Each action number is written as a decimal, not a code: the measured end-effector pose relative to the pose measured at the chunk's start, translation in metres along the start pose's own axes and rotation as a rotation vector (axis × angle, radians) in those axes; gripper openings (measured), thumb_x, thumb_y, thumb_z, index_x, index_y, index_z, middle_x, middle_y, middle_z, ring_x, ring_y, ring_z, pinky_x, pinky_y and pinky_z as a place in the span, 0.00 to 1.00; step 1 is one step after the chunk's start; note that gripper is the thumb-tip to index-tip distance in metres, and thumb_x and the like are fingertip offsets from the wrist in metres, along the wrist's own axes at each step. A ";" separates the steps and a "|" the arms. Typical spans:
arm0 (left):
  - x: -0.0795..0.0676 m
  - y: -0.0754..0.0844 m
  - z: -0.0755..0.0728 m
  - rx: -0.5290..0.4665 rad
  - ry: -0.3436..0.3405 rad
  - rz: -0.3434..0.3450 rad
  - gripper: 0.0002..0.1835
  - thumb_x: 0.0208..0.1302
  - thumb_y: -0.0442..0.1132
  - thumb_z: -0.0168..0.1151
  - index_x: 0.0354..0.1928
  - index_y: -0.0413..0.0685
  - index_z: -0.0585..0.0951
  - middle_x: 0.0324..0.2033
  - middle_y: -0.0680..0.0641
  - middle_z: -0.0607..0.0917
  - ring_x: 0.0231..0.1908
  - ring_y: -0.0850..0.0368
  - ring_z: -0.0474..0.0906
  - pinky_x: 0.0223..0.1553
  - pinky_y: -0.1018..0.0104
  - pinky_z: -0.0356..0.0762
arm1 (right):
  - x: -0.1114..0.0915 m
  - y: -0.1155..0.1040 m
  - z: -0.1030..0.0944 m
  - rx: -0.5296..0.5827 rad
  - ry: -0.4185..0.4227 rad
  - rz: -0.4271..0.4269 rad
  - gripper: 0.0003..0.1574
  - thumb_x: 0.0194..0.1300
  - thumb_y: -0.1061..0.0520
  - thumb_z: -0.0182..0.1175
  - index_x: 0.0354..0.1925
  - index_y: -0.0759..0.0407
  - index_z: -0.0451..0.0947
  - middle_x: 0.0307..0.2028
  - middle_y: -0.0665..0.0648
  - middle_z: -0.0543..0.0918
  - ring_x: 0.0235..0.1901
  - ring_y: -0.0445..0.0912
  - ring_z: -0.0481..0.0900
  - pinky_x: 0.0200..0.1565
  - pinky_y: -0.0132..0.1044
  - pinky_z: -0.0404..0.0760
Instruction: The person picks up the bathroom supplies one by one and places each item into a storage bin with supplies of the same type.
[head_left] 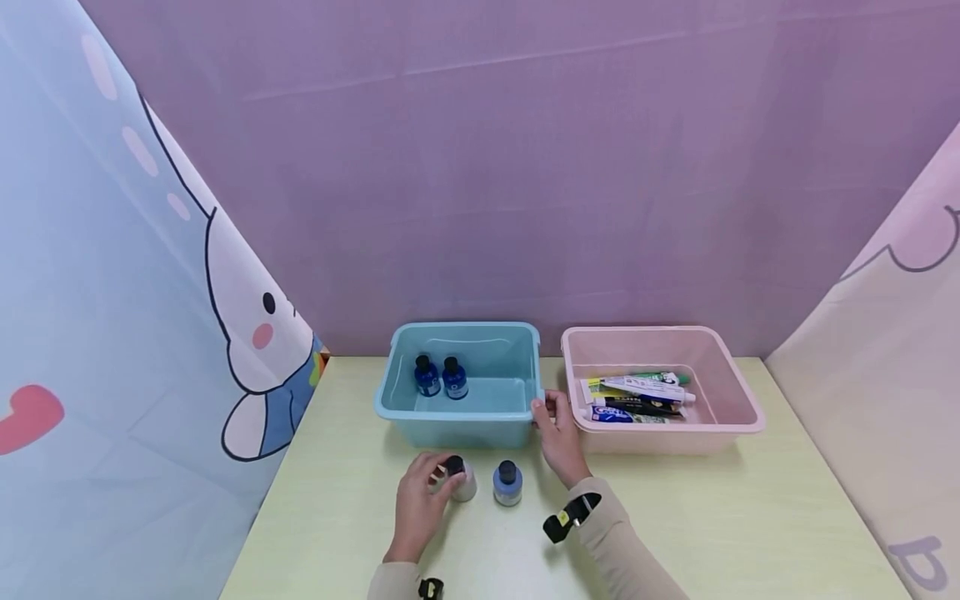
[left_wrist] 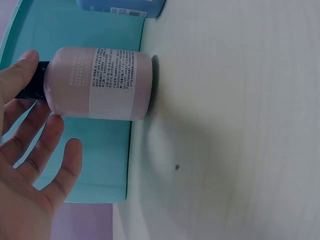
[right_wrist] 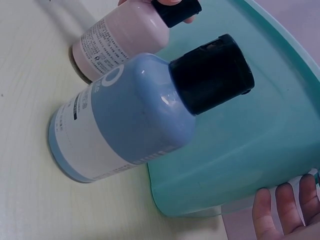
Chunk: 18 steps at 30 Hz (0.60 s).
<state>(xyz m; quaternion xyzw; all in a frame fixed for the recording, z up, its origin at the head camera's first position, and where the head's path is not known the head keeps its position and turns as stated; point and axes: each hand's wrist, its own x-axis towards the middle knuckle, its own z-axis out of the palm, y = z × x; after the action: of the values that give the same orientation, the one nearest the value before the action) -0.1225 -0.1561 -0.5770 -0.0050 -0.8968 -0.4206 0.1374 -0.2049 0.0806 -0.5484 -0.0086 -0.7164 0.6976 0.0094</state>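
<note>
Near the table's back edge [head_left: 356,365], the right hand [head_left: 561,440] grips a rectangular teal plastic bin [head_left: 457,430], the left hand [head_left: 420,498] a pale-pink black-capped bottle [left_wrist: 100,84].

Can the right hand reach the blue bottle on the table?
Likely yes: nothing shows between the right hand and the blue bottle, though that hand would first need to release the teal bin.

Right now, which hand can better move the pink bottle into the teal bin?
Probably left: the left hand pinches the pink bottle by its cap; the right hand holds the teal bin.
</note>
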 end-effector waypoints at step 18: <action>0.013 0.018 -0.019 0.009 -0.006 0.022 0.19 0.56 0.54 0.68 0.49 0.60 0.82 0.43 0.58 0.81 0.37 0.61 0.76 0.32 0.71 0.75 | -0.004 -0.019 -0.005 -0.024 -0.052 0.065 0.28 0.74 0.47 0.47 0.63 0.63 0.61 0.51 0.58 0.70 0.48 0.48 0.69 0.53 0.43 0.77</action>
<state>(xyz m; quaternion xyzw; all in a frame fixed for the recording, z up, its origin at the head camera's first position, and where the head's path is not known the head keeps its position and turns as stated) -0.1276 -0.1604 -0.5483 -0.0155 -0.8990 -0.4150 0.1392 -0.2003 0.0848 -0.5292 -0.0138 -0.7242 0.6887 -0.0318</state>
